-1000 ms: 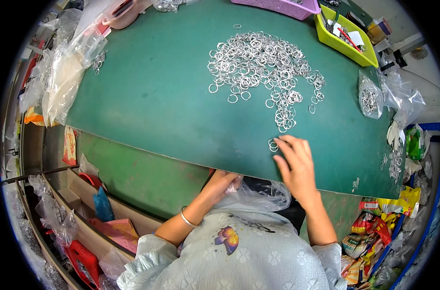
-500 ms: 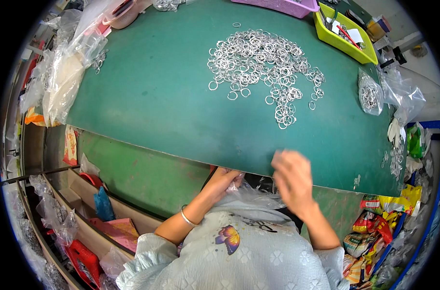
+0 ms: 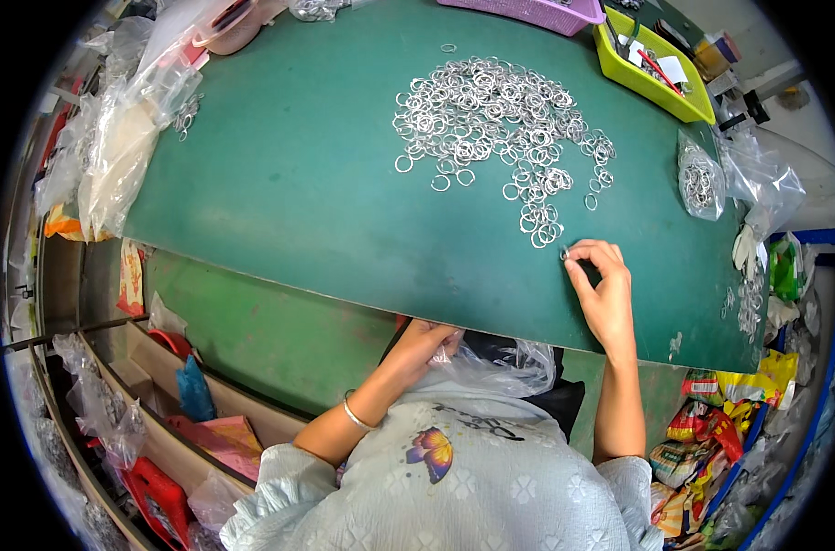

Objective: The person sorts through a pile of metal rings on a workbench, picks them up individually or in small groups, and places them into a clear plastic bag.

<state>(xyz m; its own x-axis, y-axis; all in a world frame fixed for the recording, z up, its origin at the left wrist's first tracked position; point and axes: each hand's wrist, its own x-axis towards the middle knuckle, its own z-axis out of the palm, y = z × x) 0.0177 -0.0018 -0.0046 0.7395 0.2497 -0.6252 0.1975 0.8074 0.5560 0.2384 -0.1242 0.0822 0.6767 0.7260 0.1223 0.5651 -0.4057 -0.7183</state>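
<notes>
My right hand (image 3: pixel 605 289) is over the green table, thumb and fingertips pinched on a small metal ring (image 3: pixel 565 253). Just beyond its fingertips, the tail end of a loose pile of silvery metal rings (image 3: pixel 491 110) spreads over the table. Below the table's front edge, my left hand (image 3: pixel 434 342) is closed on the gathered edge of a clear plastic bag (image 3: pixel 509 365) lying over my lap. The table edge partly hides those fingers.
A yellow-green basket (image 3: pixel 656 78) with tools and a purple basket (image 3: pixel 537 11) stand at the back. A bag of rings (image 3: pixel 702 184) lies at the right. Clear plastic bags (image 3: pixel 123 156) cover the table's left edge. Drawers (image 3: pixel 224 404) stand low on the left.
My right hand has moved from over the bag by the table's front edge, up and right, to the near end of the pile, and now pinches a ring. My left hand has stayed put.
</notes>
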